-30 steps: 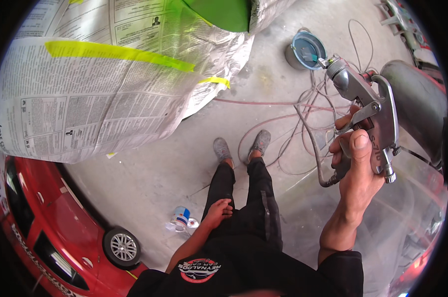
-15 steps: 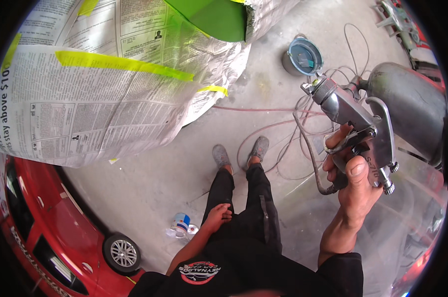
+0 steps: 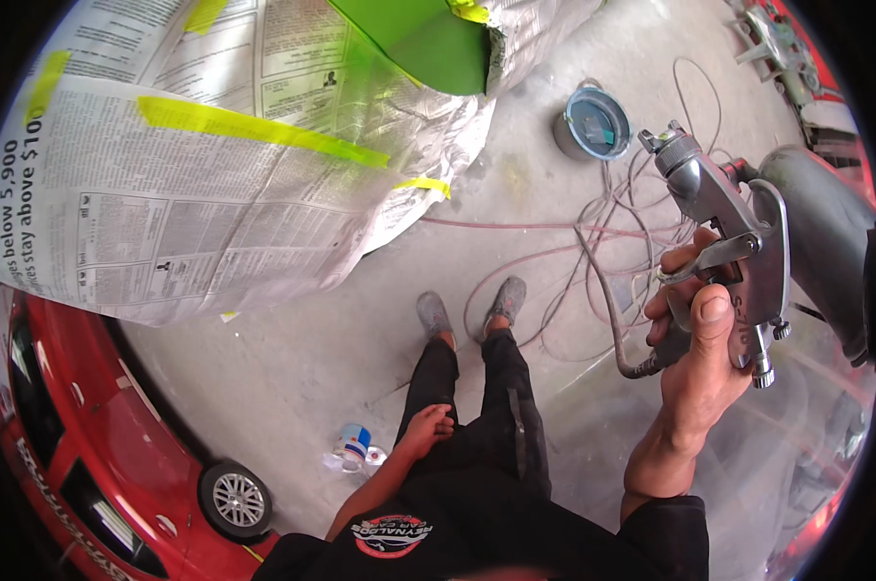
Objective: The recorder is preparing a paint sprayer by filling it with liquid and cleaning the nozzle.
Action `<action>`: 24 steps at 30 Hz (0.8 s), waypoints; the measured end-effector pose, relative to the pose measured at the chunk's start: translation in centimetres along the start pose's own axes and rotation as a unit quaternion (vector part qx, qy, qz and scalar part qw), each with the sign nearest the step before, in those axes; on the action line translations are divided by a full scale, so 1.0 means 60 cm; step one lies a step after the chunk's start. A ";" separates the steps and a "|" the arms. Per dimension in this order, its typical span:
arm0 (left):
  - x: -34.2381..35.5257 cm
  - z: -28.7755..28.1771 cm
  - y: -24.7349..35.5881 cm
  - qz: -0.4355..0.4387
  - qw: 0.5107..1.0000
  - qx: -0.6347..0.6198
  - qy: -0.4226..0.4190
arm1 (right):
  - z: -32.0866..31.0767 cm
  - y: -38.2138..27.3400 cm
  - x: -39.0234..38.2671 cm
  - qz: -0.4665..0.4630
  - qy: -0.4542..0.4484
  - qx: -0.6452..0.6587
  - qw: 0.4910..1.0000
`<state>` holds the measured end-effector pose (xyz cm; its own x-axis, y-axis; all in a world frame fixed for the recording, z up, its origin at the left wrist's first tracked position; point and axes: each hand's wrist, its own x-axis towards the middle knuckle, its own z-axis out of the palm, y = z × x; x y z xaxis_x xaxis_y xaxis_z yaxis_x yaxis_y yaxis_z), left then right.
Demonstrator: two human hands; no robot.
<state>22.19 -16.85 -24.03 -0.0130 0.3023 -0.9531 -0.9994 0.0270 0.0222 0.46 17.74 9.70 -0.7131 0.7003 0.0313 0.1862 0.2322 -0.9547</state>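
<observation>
My right hand (image 3: 699, 344) is wrapped round the handle of a metal spray gun (image 3: 738, 218), with fingers at its trigger and the thumb along the grip. The gun's nozzle points up and away from me. A large grey cup (image 3: 820, 247) sits on the gun's far right side. From the bottom of the grip a hose (image 3: 604, 305) curves out. My left hand (image 3: 426, 429) hangs by my thigh with its fingers curled together and nothing visible in them. At the upper left, newspaper (image 3: 234, 203) with yellow tape covers a large form with a green painted panel (image 3: 438, 44).
A blue-grey bucket (image 3: 593, 124) stands on the concrete floor beyond my feet. Loops of hose (image 3: 554, 276) lie between it and me. A can (image 3: 353, 441) stands left of my legs, and a red car (image 3: 128, 426) is at the lower left. Metal equipment (image 3: 782, 53) stands at the upper right.
The spray gun has swung a little to the right, its nozzle moving away from the bucket. More of the trigger shows. My left hand stays by my thigh.
</observation>
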 end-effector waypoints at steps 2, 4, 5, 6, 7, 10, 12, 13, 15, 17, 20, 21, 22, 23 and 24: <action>-0.006 0.003 0.007 -0.004 1.000 0.005 0.005 | -0.003 -0.009 0.003 -0.005 -0.012 0.000 1.000; -0.015 0.007 0.016 -0.012 1.000 -0.004 0.005 | -0.008 -0.021 0.005 -0.006 -0.021 0.001 1.000; -0.020 0.008 0.021 -0.006 1.000 -0.001 0.002 | -0.012 -0.028 0.006 0.012 -0.037 0.023 0.999; -0.026 0.008 0.026 -0.006 1.000 -0.008 0.001 | -0.015 -0.035 0.007 0.024 -0.048 0.038 0.998; -0.031 0.008 0.032 -0.003 1.000 -0.018 -0.005 | -0.017 -0.042 0.008 0.030 -0.052 0.046 0.997; -0.042 -0.001 0.047 0.034 0.999 -0.019 0.001 | -0.020 -0.060 0.014 0.042 -0.076 0.034 0.996; -0.043 -0.011 0.053 0.045 0.999 -0.006 0.020 | -0.019 -0.070 0.021 0.036 -0.063 0.006 0.997; -0.042 -0.017 0.053 0.066 0.997 0.004 0.033 | -0.015 -0.073 0.024 0.028 -0.053 -0.027 0.998; -0.039 -0.031 0.049 0.080 0.993 0.056 0.064 | -0.016 -0.083 0.031 0.032 -0.045 -0.035 0.998; -0.037 -0.045 0.042 0.100 0.985 0.108 0.092 | -0.018 -0.094 0.037 0.033 -0.043 -0.049 0.997; -0.037 -0.065 0.033 0.118 0.971 0.165 0.124 | -0.022 -0.105 0.044 0.032 -0.064 -0.052 0.996; -0.038 -0.070 0.032 0.104 0.975 0.143 0.132 | -0.023 -0.107 0.046 0.032 -0.064 -0.052 0.996; -0.039 -0.074 0.032 0.088 0.978 0.126 0.141 | -0.024 -0.108 0.049 0.040 -0.074 -0.050 0.995; -0.039 -0.076 0.033 0.091 0.979 0.119 0.138 | -0.025 -0.109 0.050 0.048 -0.084 -0.048 0.994; -0.038 -0.077 0.034 0.086 0.980 0.113 0.138 | -0.026 -0.110 0.052 0.048 -0.085 -0.048 0.994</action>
<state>20.04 -21.87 -23.17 -0.2205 0.0530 -0.9739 -0.9490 0.2189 0.2268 -1.91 19.46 16.55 -0.7915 0.6000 -0.1164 0.3165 0.2395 -0.9179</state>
